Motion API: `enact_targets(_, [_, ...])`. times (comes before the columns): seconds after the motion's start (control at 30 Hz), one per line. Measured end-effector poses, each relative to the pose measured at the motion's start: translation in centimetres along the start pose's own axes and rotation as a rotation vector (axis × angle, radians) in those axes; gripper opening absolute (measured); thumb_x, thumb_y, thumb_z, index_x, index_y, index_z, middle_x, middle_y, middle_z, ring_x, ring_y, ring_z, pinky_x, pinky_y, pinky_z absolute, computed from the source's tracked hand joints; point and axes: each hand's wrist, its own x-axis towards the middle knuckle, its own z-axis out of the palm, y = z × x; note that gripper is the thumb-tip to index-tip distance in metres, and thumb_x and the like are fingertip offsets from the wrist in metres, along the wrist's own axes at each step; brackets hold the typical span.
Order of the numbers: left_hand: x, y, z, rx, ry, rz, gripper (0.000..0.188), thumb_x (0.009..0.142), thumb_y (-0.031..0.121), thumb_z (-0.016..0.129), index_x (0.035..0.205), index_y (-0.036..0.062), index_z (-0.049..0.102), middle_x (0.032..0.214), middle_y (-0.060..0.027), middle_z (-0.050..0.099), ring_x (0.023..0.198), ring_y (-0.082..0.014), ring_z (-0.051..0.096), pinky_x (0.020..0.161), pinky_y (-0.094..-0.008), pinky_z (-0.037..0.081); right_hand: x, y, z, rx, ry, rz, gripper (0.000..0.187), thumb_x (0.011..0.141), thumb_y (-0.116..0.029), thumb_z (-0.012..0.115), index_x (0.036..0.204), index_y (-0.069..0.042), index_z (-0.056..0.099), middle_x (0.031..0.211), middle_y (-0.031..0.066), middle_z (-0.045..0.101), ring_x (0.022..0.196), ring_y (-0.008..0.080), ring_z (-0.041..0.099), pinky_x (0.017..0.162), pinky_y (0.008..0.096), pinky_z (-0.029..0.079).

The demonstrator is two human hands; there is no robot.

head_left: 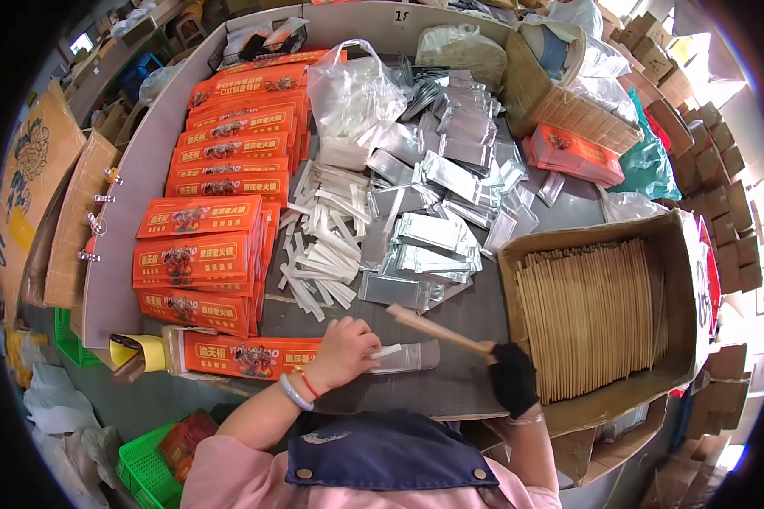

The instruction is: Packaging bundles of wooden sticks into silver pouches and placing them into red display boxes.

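My left hand is closed over the right end of a red printed paper sleeve on the table's near edge. A narrow white strip sticks out from its pinched fingers. Beside that strip lies a flat silver packet, running out to the right from under the hand. My right hand, in a black glove with bare fingertips, grips a pair of wooden chopsticks. They slant up and left above the table, apart from the sleeve.
Stacks of red sleeves fill the left. White strips and silver packets lie heaped mid-table, below a clear plastic bag. At right stands a cardboard box of chopsticks. More red sleeves lie behind it.
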Motion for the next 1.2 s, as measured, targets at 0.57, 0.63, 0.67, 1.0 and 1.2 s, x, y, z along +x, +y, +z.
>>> enact_targets(0.57, [-3.3, 0.3, 2.4, 0.108, 0.290, 0.032, 0.074, 0.057, 0.024, 0.088, 0.123, 0.0046, 0.060, 0.117, -0.0074, 0.058, 0.110, -0.0287, 0.051, 0.096, -0.0435, 0.042, 1.2, -5.2, 10.1, 0.306, -0.064, -0.150, 0.014, 0.082, -0.013, 0.066, 0.092, -0.005, 0.064, 0.092, 0.0145, 0.064, 0.084, 0.0331, 0.062, 0.077, 0.0437, 0.051])
enact_targets(0.63, [-2.6, -0.2, 2.8, 0.133, 0.298, 0.065, 0.074, 0.057, 0.023, 0.087, 0.123, 0.0040, 0.060, 0.117, -0.0072, 0.058, 0.109, -0.0280, 0.051, 0.095, -0.0428, 0.042, 0.6, -7.0, 12.3, 0.635, -0.135, -0.153, 0.020, 0.081, -0.009, 0.067, 0.099, -0.004, 0.061, 0.091, 0.0146, 0.063, 0.085, 0.0310, 0.063, 0.076, 0.0405, 0.051])
enact_targets(0.67, [-2.6, -0.6, 2.9, 0.164, 0.309, 0.075, 0.074, 0.057, 0.022, 0.086, 0.123, 0.0035, 0.059, 0.117, -0.0071, 0.057, 0.108, -0.0273, 0.052, 0.094, -0.0421, 0.042, 0.5, -7.9, 11.7, 0.653, -0.146, -0.131, 0.022, 0.080, -0.007, 0.069, 0.100, -0.004, 0.060, 0.091, 0.0143, 0.063, 0.085, 0.0304, 0.063, 0.076, 0.0391, 0.051])
enact_targets(1.0, [-2.1, -1.0, 2.8, 0.132, 0.335, 0.088, 0.066, 0.062, 0.020, 0.083, 0.124, 0.0096, 0.061, 0.118, -0.0079, 0.058, 0.111, -0.0277, 0.053, 0.092, -0.0416, 0.043, 0.8, -11.8, 12.0, 0.864, -0.315, -0.232, 0.036, 0.077, -0.014, 0.073, 0.107, -0.003, 0.056, 0.099, 0.0150, 0.059, 0.096, 0.0349, 0.059, 0.081, 0.0424, 0.049])
enact_targets(1.2, [-1.8, 1.3, -1.2, 0.397, -0.117, 0.180, 0.026, 0.071, 0.018, 0.072, 0.097, 0.0167, 0.068, 0.105, -0.0085, 0.055, 0.099, -0.0304, 0.054, 0.080, -0.0440, 0.045, 1.9, -10.6, 7.6, -0.164, -0.236, -0.586, 0.064, 0.065, -0.040, 0.081, 0.116, -0.012, 0.057, 0.110, 0.0083, 0.060, 0.108, 0.0275, 0.056, 0.093, 0.0470, 0.038])
